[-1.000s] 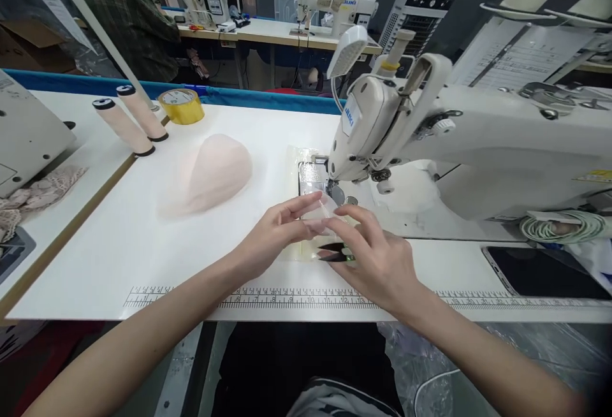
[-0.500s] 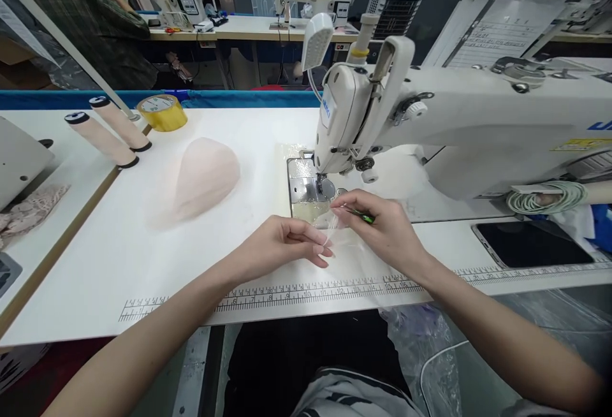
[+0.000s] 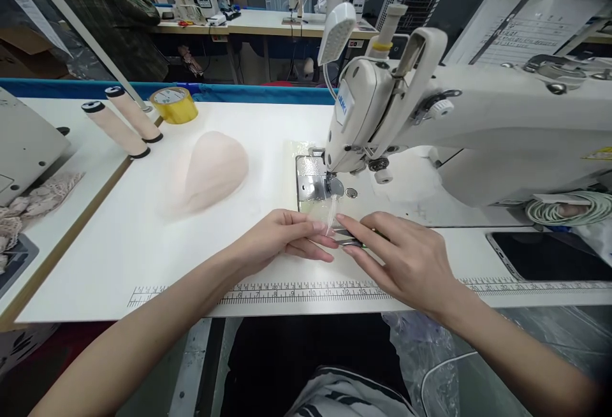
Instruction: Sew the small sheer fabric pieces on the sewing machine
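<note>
My left hand (image 3: 287, 233) pinches a narrow translucent white strip (image 3: 331, 212) between thumb and fingers, just in front of the sewing machine's needle plate (image 3: 310, 181). The strip stands up from my fingertips towards the presser foot. My right hand (image 3: 406, 254) is closed around a small pair of thread snips (image 3: 352, 242), with a bit of green showing under the fingers. The snips' blades point left, close to the strip and my left fingertips; whether they touch the strip I cannot tell. A sheer pale pink fabric piece (image 3: 217, 171) lies on the table to the left.
The white sewing machine (image 3: 377, 98) stands over the right side of the table. Two thread cones (image 3: 117, 130) and a yellow tape roll (image 3: 174, 106) sit at the back left. A phone (image 3: 549, 256) lies at the right. A printed ruler (image 3: 306, 292) runs along the front edge.
My right hand has let go of the strip's upper end and turned, bringing the snips' blades out beside it. My left hand still pinches the strip. The camera view has shifted slightly.
</note>
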Demonstrator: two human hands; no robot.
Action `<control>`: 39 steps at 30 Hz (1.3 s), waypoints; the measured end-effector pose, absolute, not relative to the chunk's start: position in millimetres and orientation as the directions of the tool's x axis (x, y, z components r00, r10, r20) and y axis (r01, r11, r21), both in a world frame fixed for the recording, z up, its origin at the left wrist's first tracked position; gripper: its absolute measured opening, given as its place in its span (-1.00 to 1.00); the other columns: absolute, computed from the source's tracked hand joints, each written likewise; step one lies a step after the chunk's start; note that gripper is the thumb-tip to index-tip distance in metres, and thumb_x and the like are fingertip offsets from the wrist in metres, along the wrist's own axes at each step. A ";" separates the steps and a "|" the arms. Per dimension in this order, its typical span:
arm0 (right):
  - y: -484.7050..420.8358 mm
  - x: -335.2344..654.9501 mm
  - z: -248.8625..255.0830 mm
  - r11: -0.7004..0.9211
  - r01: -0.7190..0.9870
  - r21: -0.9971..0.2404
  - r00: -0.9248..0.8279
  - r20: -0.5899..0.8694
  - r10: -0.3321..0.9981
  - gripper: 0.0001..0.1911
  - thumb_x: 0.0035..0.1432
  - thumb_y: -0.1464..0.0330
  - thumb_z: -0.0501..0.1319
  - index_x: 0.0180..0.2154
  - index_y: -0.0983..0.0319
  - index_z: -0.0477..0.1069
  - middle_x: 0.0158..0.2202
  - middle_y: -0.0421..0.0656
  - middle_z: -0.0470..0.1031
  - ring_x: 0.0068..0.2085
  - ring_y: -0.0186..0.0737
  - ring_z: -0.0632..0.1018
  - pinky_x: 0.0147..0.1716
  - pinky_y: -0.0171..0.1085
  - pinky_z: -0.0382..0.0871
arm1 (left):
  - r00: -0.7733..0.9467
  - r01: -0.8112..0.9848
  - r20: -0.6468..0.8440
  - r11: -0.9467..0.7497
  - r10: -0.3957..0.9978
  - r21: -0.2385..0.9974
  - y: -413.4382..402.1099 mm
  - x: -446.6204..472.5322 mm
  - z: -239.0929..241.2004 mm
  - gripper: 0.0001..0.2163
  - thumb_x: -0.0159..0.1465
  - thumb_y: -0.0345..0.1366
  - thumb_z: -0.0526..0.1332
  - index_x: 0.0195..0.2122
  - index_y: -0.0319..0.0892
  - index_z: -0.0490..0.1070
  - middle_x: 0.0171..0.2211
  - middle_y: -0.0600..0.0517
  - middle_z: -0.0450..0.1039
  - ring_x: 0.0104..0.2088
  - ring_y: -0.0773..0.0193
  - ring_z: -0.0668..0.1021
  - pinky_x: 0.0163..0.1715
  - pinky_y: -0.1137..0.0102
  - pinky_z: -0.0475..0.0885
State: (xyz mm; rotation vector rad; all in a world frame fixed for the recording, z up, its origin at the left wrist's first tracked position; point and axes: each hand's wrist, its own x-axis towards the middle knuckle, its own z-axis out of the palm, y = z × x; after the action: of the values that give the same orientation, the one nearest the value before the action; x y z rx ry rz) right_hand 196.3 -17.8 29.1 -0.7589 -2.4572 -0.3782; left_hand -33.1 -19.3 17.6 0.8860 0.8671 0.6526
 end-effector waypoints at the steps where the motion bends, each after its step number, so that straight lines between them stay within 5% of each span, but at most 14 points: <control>1: -17.4 195.8 28.2 0.805 0.581 0.117 -0.707 0.561 0.429 -0.71 0.27 0.34 0.21 0.01 0.29 0.42 -0.37 -0.17 0.49 -0.43 -0.33 0.47 -0.49 -0.32 0.27 | 0.500 -0.133 -0.368 0.489 0.784 0.862 -19.2 -33.0 17.1 -0.73 0.21 -0.11 0.32 -0.26 -0.25 0.58 -0.20 -0.13 0.61 -0.25 0.19 0.66 -0.08 0.35 0.51; 20: -12.1 189.2 30.6 0.814 0.527 0.242 -0.770 0.543 0.337 -0.76 0.26 0.34 0.23 -0.05 0.25 0.46 -0.43 -0.21 0.48 -0.48 -0.37 0.43 -0.49 -0.32 0.22 | 0.517 -0.102 -0.374 0.489 0.770 0.866 -19.3 -34.3 17.5 -0.68 0.24 -0.07 0.28 -0.20 -0.25 0.57 -0.14 -0.16 0.59 -0.26 0.23 0.66 -0.05 0.33 0.50; 24: -11.3 189.9 30.3 0.819 0.522 0.237 -0.771 0.543 0.333 -0.76 0.25 0.35 0.24 -0.04 0.25 0.45 -0.42 -0.20 0.49 -0.47 -0.36 0.45 -0.49 -0.32 0.22 | 0.511 -0.084 -0.359 0.461 0.781 0.883 -19.2 -33.9 16.6 -0.68 0.20 -0.04 0.30 -0.22 -0.20 0.59 -0.18 -0.10 0.58 -0.36 0.30 0.61 -0.18 0.33 0.53; 27: -9.5 192.5 30.2 0.826 0.516 0.226 -0.766 0.553 0.328 -0.73 0.24 0.35 0.25 -0.03 0.24 0.45 -0.43 -0.20 0.49 -0.48 -0.36 0.44 -0.51 -0.32 0.21 | 0.450 -0.016 -0.318 0.364 0.834 0.931 -20.4 -32.2 16.3 -0.73 0.20 -0.04 0.29 -0.32 -0.14 0.60 -0.27 -0.03 0.52 -0.35 0.30 0.52 -0.31 0.35 0.50; 33: -6.9 197.9 31.5 0.827 0.523 0.207 -0.755 0.563 0.337 -0.71 0.23 0.35 0.26 -0.01 0.25 0.43 -0.43 -0.19 0.50 -0.48 -0.35 0.44 -0.52 -0.33 0.23 | 0.278 0.204 -0.047 -0.011 0.959 0.979 -24.8 -29.7 21.5 -0.76 0.24 -0.06 0.24 -0.41 -0.08 0.59 -0.05 -0.01 0.40 0.02 0.15 0.41 0.00 0.28 0.31; 39: -8.8 194.9 30.0 0.832 0.515 0.205 -0.760 0.557 0.334 -0.75 0.26 0.34 0.23 -0.03 0.24 0.43 -0.44 -0.21 0.48 -0.49 -0.37 0.43 -0.52 -0.34 0.22 | 0.342 0.125 -0.218 0.186 0.914 0.975 -25.4 -28.5 26.2 -0.70 0.23 -0.03 0.22 -0.37 -0.17 0.57 -0.39 0.03 0.50 -0.34 0.24 0.49 -0.27 0.35 0.35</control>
State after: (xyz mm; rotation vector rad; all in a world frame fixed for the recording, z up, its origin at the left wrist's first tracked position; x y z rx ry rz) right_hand 194.9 -8.8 30.0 -0.6240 -2.4985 -0.4758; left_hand -28.5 -25.4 26.2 1.2695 1.0927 0.7504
